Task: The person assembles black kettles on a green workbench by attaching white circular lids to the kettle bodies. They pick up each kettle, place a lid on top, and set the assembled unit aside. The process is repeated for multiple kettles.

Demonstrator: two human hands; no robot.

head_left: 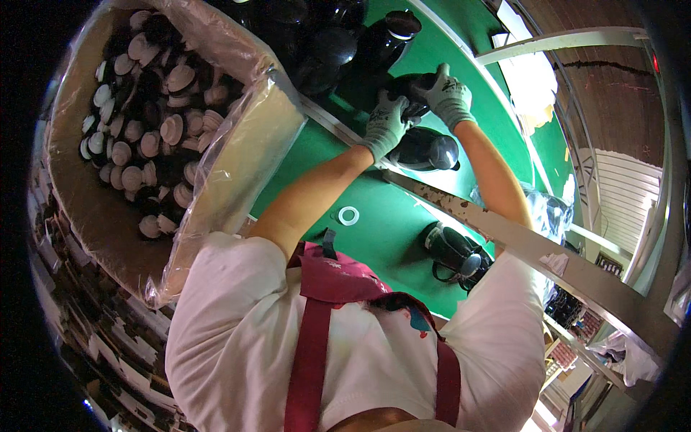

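Note:
Both my hands wear pale grey gloves and reach forward over the green bench. My left hand [387, 124] is closed at the near left side of a glossy black jug [409, 86]. On its right side, my right hand [448, 96] grips the same jug, fingers bent over it. The gloves hide part of its outline. Just nearer to me lies another black jug [425, 150] with a rounded, shiny end. Beyond my left hand, several more black jugs [324, 54] stand or lie close together, one with a rimmed neck [402, 26].
A plastic-lined carton [248, 155] at left holds many white-and-black stoppers [173, 129]. A white ring [348, 215] lies on the green bench [317, 191]. A black jug with a handle [455, 252] rests near my right arm. A chipped metal bar [475, 216] passes under that arm.

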